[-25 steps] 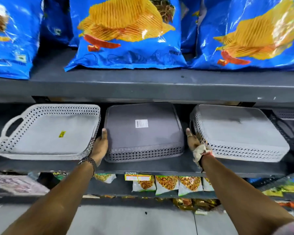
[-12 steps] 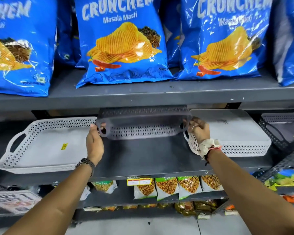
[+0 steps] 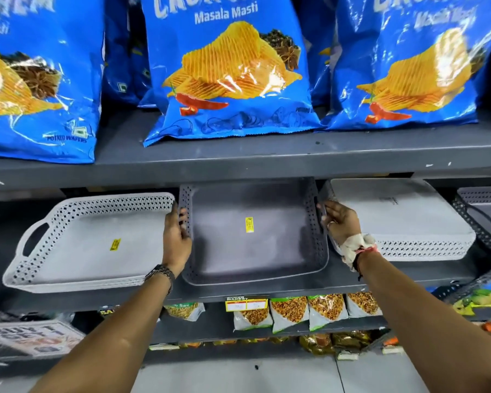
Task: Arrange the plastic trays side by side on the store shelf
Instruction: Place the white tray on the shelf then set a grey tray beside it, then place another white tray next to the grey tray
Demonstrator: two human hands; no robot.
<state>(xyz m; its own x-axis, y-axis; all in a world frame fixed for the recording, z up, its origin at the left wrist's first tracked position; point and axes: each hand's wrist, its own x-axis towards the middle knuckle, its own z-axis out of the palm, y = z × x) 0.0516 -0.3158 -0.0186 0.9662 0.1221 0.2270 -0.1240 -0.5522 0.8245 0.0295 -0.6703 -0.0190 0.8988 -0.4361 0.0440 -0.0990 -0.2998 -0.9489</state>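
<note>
A grey perforated tray (image 3: 253, 242) lies open side up in the middle of the grey shelf (image 3: 267, 289), a yellow sticker on its floor. My left hand (image 3: 176, 239) grips its left wall and my right hand (image 3: 339, 222) grips its right wall. Left of it a white tray (image 3: 91, 242) with a handle rests open side up, close against my left hand. To the right a white tray (image 3: 403, 219) lies upside down, just behind my right hand. A dark tray (image 3: 482, 219) shows at the far right edge.
Large blue chip bags (image 3: 230, 72) stand on the shelf above, whose front lip hangs low over the trays. Small snack packets (image 3: 289, 310) fill the shelf below. A printed sign (image 3: 29, 338) sits low at the left.
The grey tray was lying upside down; both hands lifted it, turned it over and brought it down open side up in the same middle spot. The view has tilted upward.
</note>
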